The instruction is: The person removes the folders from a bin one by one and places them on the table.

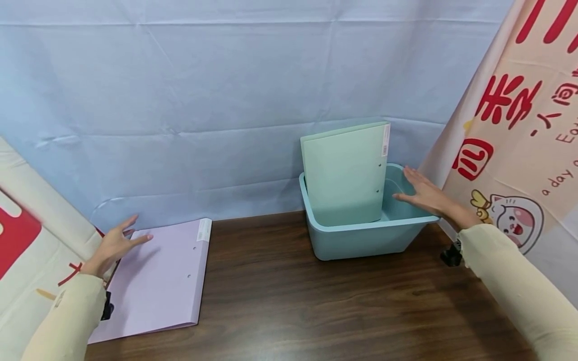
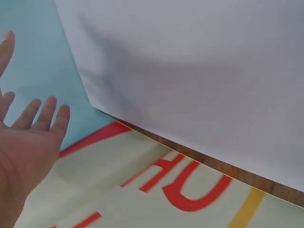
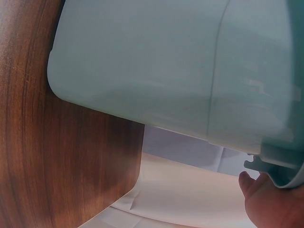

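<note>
A lilac file folder lies flat on the table at the left. My left hand hovers at its upper left edge with fingers spread, and in the left wrist view the palm holds nothing. At the right stands a blue-green plastic basin. Inside it, a mint green file folder stands upright, leaning toward the back left. My right hand is at the basin's right rim, fingers extended and thumb apart. The right wrist view shows that hand close against the rim, partly hidden by it.
The dark wooden table stretches between the lilac folder and the basin. A pale blue cloth hangs behind. Printed cloths with red characters stand at the right and left, close beside both arms.
</note>
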`<state>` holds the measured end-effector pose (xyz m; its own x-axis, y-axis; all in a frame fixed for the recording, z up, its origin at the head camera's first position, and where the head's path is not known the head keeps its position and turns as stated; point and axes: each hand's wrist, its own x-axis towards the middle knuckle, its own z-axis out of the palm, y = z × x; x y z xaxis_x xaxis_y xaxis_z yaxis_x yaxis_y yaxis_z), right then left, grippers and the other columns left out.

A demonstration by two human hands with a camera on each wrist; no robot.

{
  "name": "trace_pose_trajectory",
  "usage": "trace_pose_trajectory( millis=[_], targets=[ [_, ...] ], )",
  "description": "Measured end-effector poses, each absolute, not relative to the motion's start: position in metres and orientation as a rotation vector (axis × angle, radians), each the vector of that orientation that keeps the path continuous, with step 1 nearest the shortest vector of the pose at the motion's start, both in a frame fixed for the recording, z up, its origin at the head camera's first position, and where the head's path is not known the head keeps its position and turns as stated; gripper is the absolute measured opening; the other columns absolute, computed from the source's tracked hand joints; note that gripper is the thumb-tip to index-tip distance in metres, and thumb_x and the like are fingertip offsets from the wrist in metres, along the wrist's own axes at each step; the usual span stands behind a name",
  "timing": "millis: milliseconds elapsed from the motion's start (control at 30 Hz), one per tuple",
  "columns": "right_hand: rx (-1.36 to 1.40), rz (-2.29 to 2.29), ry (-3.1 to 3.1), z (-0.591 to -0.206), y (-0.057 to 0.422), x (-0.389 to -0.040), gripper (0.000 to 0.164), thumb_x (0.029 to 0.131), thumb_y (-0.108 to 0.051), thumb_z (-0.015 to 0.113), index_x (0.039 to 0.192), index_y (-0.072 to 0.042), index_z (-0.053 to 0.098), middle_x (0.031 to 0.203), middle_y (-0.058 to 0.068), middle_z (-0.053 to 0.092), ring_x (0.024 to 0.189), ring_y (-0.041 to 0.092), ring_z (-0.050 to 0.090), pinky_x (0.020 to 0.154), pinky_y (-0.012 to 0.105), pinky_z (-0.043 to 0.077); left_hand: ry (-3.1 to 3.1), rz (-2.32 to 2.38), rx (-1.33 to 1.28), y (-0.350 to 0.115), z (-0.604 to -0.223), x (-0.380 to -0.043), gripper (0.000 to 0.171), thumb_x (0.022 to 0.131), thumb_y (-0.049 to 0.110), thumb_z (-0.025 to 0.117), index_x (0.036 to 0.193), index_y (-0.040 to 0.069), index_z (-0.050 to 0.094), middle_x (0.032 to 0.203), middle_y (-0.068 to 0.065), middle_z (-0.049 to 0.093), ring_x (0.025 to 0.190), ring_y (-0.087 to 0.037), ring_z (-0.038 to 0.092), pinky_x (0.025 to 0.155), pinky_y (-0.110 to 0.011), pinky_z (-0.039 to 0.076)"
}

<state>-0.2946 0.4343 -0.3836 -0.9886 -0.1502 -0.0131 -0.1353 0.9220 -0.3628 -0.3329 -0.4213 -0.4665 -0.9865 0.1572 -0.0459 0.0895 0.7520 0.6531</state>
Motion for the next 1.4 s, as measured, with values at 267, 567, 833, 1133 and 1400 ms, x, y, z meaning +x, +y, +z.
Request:
trace_pose_trajectory(
  millis=[267, 567, 833, 1133, 1400],
  targets=[
    [-0.218, -0.626, 3.022, -0.381, 0.433, -0.294, 0.109, 0.102, -0.051, 0.064, 0.167, 0.000, -0.008, 0.173, 0.029, -0.009, 0.157, 0.057, 0.001, 0.117, 0.082, 0.011, 2.814, 1.121, 0.218, -0.401, -0.455, -0.337, 0.103, 0.101, 0.048, 0.072, 0.171, 0.013, 0.006, 0.166, -0.039, 0.019, 0.148, -0.061, 0.031, 0.110, -0.074, 0.039],
    [-0.201, -0.651, 3.008, -0.379, 0.432, -0.291, 0.109, 0.102, -0.054, 0.061, 0.168, -0.002, -0.008, 0.174, 0.026, -0.010, 0.157, 0.058, 0.001, 0.115, 0.084, 0.010, 2.803, 1.155, 0.296, -0.380, -0.440, -0.338, 0.102, 0.101, 0.048, 0.072, 0.172, 0.016, 0.006, 0.170, -0.033, 0.019, 0.150, -0.059, 0.030, 0.111, -0.074, 0.039],
    [-0.190, -0.675, 3.011, -0.379, 0.434, -0.291, 0.107, 0.103, -0.053, 0.061, 0.168, -0.003, -0.008, 0.174, 0.027, -0.009, 0.156, 0.059, 0.003, 0.115, 0.085, 0.011, 2.801, 1.175, 0.348, -0.357, -0.434, -0.335, 0.100, 0.101, 0.044, 0.073, 0.172, 0.018, 0.008, 0.173, -0.025, 0.020, 0.151, -0.055, 0.031, 0.111, -0.073, 0.041],
    [-0.195, -0.685, 3.001, -0.379, 0.434, -0.291, 0.107, 0.103, -0.052, 0.060, 0.168, -0.002, -0.009, 0.173, 0.027, -0.009, 0.156, 0.060, 0.003, 0.114, 0.085, 0.011, 2.782, 1.210, 0.434, -0.334, -0.425, -0.337, 0.097, 0.100, 0.042, 0.074, 0.172, 0.019, 0.014, 0.171, -0.025, 0.027, 0.152, -0.053, 0.033, 0.111, -0.072, 0.041],
    [-0.202, -0.688, 2.999, -0.380, 0.433, -0.290, 0.106, 0.103, -0.052, 0.061, 0.168, -0.003, -0.008, 0.174, 0.028, -0.008, 0.156, 0.060, 0.003, 0.114, 0.086, 0.011, 2.754, 1.250, 0.543, -0.312, -0.420, -0.340, 0.094, 0.100, 0.034, 0.076, 0.172, 0.019, 0.017, 0.171, -0.023, 0.029, 0.151, -0.053, 0.036, 0.110, -0.070, 0.044]
  ],
)
